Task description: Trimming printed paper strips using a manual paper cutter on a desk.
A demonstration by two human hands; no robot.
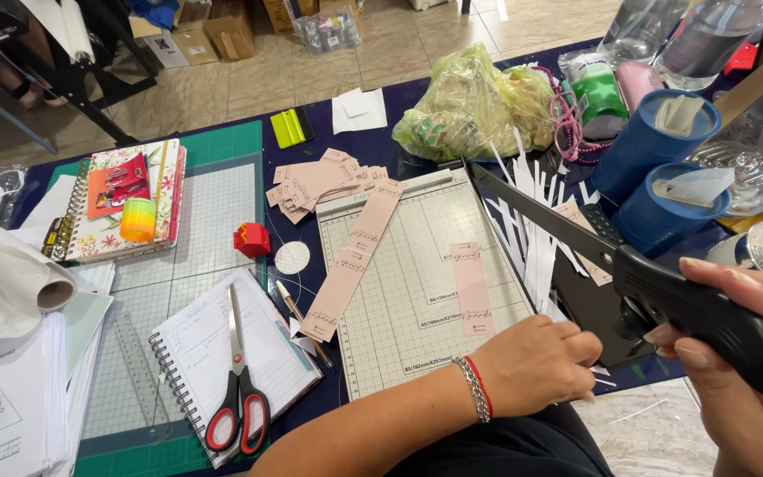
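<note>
Nearest the camera, the right hand [735, 353] is wrapped tight around the black handle [708, 322] of a paper trimmer [417, 274], fingers clamped on the grip, with the blade arm [536, 212] lifted at a slant above the board's right edge. Just left of it the left hand [536, 362] lies palm down on the gridded board, fingers together and pressing at the cutting edge; whatever sits under the fingertips is hidden, so I cannot tell if they pin a strip.

A short pink strip [472, 287] lies on the grid just beyond those fingers, apart from them and not yet under the blade. A longer pink strip [353, 261] rests diagonally across the board's left edge, uncut.

Judging by what lies around, the cutting looks well underway: white paper slivers [527, 221] fan out past the blade, and a pile of small pink labels [315, 181] sits beyond the board's top left corner. Both strips still appear to need trimming.

Red-handled scissors [238, 389] lie on a spiral notebook [222, 362] to the left.
</note>
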